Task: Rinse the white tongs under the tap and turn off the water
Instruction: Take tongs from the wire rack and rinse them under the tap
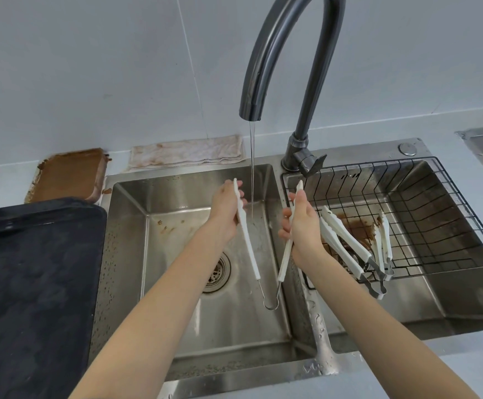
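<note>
A pair of white tongs (248,249) is spread wide over the left sink basin (136,226), its metal hinge loop hanging at the bottom. My left hand (224,214) grips the left arm of the tongs, and my right hand (302,226) grips the right arm. A thin stream of water (252,168) falls from the dark curved tap (266,59) between the two arms, close to my left hand. The tap's lever handle (315,165) sits at its base.
A black wire basket (436,180) in the right basin holds several other white tongs (346,249) with brown stains. A black tray (33,269) lies left of the sink. A brown-soiled tray (67,174) and a stained cloth (185,152) lie behind.
</note>
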The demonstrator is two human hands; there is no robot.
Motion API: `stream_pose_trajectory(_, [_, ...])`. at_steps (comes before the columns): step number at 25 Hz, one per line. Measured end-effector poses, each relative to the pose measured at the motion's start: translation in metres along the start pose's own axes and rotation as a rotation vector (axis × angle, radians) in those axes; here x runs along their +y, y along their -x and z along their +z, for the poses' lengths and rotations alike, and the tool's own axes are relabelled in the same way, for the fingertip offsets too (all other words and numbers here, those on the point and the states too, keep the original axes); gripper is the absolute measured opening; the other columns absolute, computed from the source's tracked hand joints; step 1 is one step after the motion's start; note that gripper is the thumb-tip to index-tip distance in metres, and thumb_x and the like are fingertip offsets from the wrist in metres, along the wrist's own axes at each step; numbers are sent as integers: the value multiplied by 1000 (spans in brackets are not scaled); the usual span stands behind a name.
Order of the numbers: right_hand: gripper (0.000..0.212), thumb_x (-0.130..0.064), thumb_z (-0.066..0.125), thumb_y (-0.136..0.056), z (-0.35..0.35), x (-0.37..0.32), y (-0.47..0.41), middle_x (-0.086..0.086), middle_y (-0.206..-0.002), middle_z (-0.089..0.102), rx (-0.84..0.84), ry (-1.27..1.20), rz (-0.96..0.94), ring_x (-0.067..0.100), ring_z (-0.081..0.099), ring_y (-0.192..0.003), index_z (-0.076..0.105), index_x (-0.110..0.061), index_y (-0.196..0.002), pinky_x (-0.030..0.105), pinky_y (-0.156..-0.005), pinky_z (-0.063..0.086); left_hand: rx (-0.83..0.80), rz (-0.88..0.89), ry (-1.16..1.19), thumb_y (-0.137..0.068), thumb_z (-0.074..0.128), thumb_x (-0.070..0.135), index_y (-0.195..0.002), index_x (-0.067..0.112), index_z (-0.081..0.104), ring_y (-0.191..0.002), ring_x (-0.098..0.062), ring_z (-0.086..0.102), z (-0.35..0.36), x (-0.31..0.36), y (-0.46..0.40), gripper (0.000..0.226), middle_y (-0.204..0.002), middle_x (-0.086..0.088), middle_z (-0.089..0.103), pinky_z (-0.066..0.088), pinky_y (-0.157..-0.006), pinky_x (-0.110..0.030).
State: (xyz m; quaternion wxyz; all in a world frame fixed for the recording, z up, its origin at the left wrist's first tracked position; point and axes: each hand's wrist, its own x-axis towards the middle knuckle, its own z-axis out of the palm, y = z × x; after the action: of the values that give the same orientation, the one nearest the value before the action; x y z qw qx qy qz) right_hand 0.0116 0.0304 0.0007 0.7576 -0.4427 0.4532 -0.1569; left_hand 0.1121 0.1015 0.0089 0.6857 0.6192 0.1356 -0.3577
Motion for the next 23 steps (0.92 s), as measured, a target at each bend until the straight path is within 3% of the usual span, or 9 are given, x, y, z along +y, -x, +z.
stream_pose_trajectory(2, [16,-34,43,-96,7,-3,5,-5,-68,49,-52,142,-146,5,43,-53,54,-22,-97,14,-45,37,10,-28,117,-96,32,13,-88,12,54,-39,-5,48,-8,-2,-1,23,-64,-2,46,37,-39,-16])
stream_pose_trajectory(4, [15,-28,51,-94,17,-6,9,-6,-74,57,-125,252,-243,2,53,-58,54,-18,-104,15,-51,45,-17,-65,216,-98,30,18,-111,9,53,-72,-11,64,-15,-5,2,27,-84,-7,60,48,-59,-21])
stream_pose_trajectory(6, [19,-23,57,-91,28,-10,11,-6,-75,59,-185,298,-269,-3,57,-52,53,-16,-108,11,-51,48,-21,-102,283,-100,25,27,-129,2,46,-109,-19,59,-23,-9,0,43,-114,-11,60,46,-83,-29])
stream_pose_trajectory(8, [27,-21,60,-89,38,-16,9,-2,-75,59,-211,338,-275,-5,56,-47,52,-12,-114,10,-50,48,-40,-117,329,-100,19,38,-134,3,40,-124,-24,53,-28,-13,-1,53,-132,-13,55,42,-91,-36])
stream_pose_trajectory(10, [37,-25,60,-88,47,-21,5,2,-83,59,-206,425,-325,3,58,-58,50,-16,-122,19,-60,49,-99,-127,326,-100,21,39,-137,7,35,-120,-25,55,-31,-16,-1,51,-137,-14,51,45,-88,-37])
stream_pose_trajectory(12, [41,-34,56,-90,52,-23,1,2,-87,55,-196,482,-370,14,56,-72,46,-22,-128,26,-68,46,-137,-108,270,-100,33,21,-135,7,35,-113,-25,57,-33,-17,-1,38,-137,-15,50,51,-80,-35])
stream_pose_trajectory(16, [44,-44,39,-95,58,-30,-9,-9,-75,46,-113,446,-327,9,46,-63,43,-19,-131,23,-58,42,-142,-43,174,-94,36,-3,-132,-4,33,-101,-24,62,-37,-17,2,39,-125,-19,54,55,-81,-38])
stream_pose_trajectory(20, [27,-33,37,-99,65,-32,-10,-2,-67,43,-147,294,-225,10,41,-52,40,-12,-115,22,-49,38,-197,-73,-160,-93,43,2,-127,-4,36,-70,-11,71,-49,-22,7,35,-118,-12,62,60,-66,-29])
stream_pose_trajectory(23, [34,-24,42,-98,64,-21,-12,0,-83,53,-159,389,-187,12,51,-67,40,-5,-126,24,-63,45,-164,-51,-412,-97,35,1,-125,2,33,-63,-10,62,-58,-37,12,28,-107,-5,59,54,-46,-16])
